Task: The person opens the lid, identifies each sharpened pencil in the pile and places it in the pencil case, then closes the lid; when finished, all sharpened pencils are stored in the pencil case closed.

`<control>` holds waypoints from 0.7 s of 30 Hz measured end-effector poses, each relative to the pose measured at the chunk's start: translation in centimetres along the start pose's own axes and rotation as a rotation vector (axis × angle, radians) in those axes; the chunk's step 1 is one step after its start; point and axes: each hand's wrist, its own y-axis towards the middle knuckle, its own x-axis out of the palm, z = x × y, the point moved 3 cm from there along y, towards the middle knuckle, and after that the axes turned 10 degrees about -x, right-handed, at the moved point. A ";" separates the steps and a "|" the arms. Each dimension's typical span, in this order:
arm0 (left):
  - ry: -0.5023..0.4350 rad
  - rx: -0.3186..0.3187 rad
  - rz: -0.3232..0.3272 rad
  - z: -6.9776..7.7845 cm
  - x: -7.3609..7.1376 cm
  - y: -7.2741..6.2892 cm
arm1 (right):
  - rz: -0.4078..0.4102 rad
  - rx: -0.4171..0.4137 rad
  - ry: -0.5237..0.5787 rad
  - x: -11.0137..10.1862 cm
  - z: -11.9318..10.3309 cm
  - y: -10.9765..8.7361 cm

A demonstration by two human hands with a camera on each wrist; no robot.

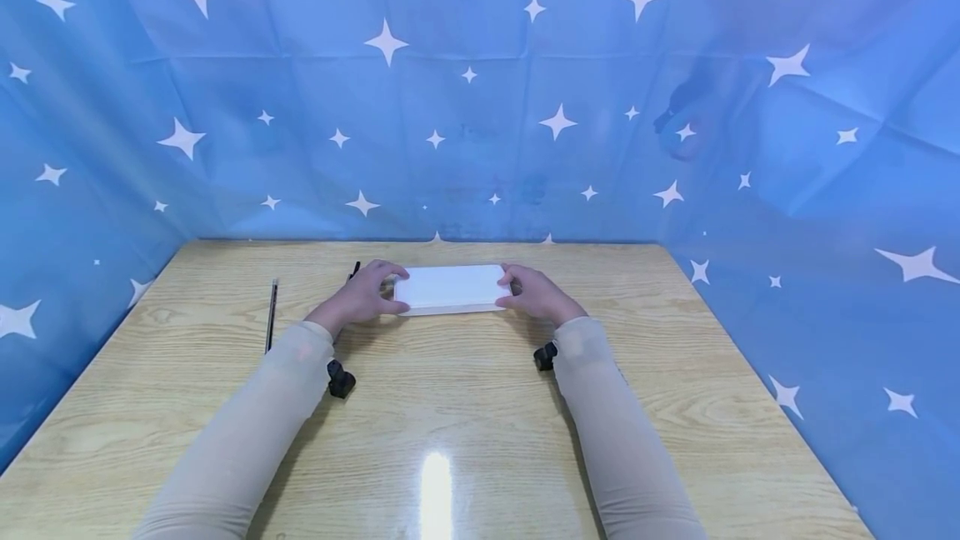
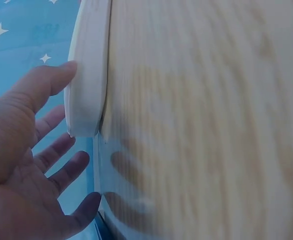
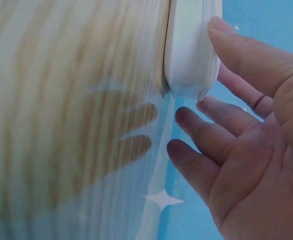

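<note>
A long, flat white box (image 1: 452, 286) with rounded corners lies across the far middle of the wooden table. At its left end my left hand (image 1: 366, 292) holds it between thumb and fingers, the thumb at the near edge. The other end is gripped the same way by my right hand (image 1: 542, 294). In the left wrist view, the thumb presses the box's side (image 2: 89, 75) while the lower fingers spread beyond its end. The right wrist view shows the right thumb (image 3: 231, 40) on the box (image 3: 191, 50), with the lower fingers loosely extended.
A thin dark stick with a light tip (image 1: 272, 315) lies left of the left hand. Behind that hand, a black slender item (image 1: 356, 268) is mostly hidden. A blue star-patterned curtain (image 1: 465, 148) encloses the table's back and sides. Black wrist devices (image 1: 341, 379) sit by both cuffs.
</note>
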 end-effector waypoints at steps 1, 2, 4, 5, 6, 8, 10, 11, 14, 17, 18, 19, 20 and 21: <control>0.000 -0.004 0.001 0.0 0.0 0.0 | 0.002 0.002 0.003 0.0 0.0 0.0; 0.001 -0.007 0.001 -0.1 0.0 0.0 | 0.002 0.000 0.006 0.1 0.0 0.0; 0.009 -0.013 0.001 0.0 0.0 0.0 | 0.006 0.003 0.017 0.1 0.0 0.0; 0.014 -0.017 0.001 0.0 -0.1 0.1 | 0.010 0.003 0.023 0.1 0.0 -0.1; 0.022 -0.021 0.000 0.0 -0.1 0.1 | 0.013 0.003 0.026 0.2 0.0 -0.1; 0.034 -0.033 -0.001 0.1 -0.1 0.0 | 0.017 0.004 0.028 0.2 0.0 0.0; 0.051 -0.046 -0.001 0.2 -0.1 0.0 | 0.022 0.012 0.022 0.3 0.1 0.0; 0.057 -0.053 -0.001 0.3 -0.1 0.0 | 0.023 0.016 0.020 0.3 0.1 0.0; 0.069 -0.074 0.003 0.4 -0.2 -0.1 | 0.020 0.026 0.007 0.3 0.1 0.1; 0.074 -0.086 0.004 0.4 -0.2 -0.1 | 0.012 0.025 -0.003 0.2 0.0 0.1; 0.076 -0.092 0.003 0.4 -0.2 -0.1 | 0.007 0.023 -0.008 0.2 0.0 0.0; 0.079 -0.096 0.003 0.4 -0.2 0.0 | 0.004 0.020 -0.011 0.2 0.0 0.0; 0.084 -0.100 0.005 0.4 -0.3 0.0 | 0.001 0.017 -0.010 0.1 -0.1 0.0; 0.089 -0.101 0.006 0.4 -0.3 0.0 | -0.003 0.016 -0.010 0.1 0.0 0.0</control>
